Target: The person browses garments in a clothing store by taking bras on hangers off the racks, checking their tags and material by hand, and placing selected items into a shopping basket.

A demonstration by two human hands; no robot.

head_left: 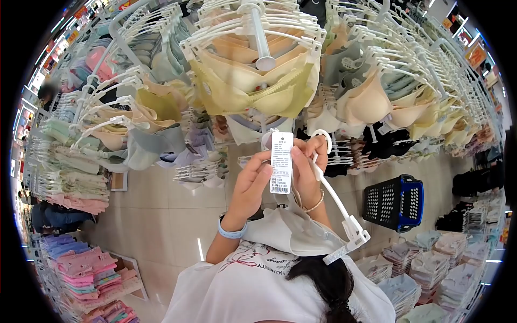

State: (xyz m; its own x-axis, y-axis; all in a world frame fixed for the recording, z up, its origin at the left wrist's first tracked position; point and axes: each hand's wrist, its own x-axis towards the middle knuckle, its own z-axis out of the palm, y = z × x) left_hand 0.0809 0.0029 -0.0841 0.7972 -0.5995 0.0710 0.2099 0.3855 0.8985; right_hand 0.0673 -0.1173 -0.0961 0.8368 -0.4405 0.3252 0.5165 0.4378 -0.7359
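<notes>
A white printed price tag with a barcode at its lower end is held upright in front of me. My left hand, with a light blue watch band at the wrist, pinches its left edge between thumb and fingers. At the tag's right edge is my right hand, fingers curled around the neck of a white plastic hanger. The hanger's round hook end sticks out above those fingers. From the hanger a pale grey bra hangs against my white shirt, partly hidden by my forearms.
Straight ahead, yellow-green and beige bras hang on a rack arm. More bra racks flank it. A black basket with a blue rim stands on the tiled floor at right. Folded pink clothes lie lower left.
</notes>
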